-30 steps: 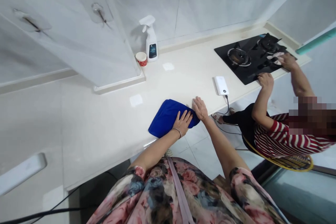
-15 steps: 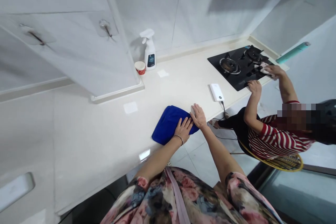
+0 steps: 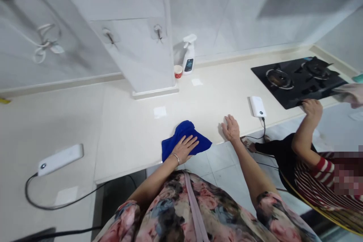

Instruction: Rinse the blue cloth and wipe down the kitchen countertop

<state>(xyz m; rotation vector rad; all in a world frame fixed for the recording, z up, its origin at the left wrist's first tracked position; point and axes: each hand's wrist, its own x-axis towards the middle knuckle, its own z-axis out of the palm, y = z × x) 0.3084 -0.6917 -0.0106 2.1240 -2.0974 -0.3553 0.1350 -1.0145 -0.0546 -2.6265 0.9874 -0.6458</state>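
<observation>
A blue cloth (image 3: 177,138) lies bunched on the white countertop (image 3: 127,128) near its front edge. My left hand (image 3: 185,147) presses flat on the cloth with fingers spread; a bracelet circles that wrist. A short way to the right, my right hand (image 3: 231,129) rests flat on the bare counter edge, fingers together and stretched out, holding nothing.
A spray bottle (image 3: 188,54) and a red-and-white cup (image 3: 178,71) stand by the back wall. A white power bank (image 3: 257,106) with a cable lies right of my hands. Another person's hand (image 3: 312,106) rests at a black gas hob (image 3: 297,80). A white device (image 3: 60,159) with a cord lies at left.
My right hand has left the cloth and moved right onto the bare counter. The cloth is more bunched under my left hand. The view has swung left.
</observation>
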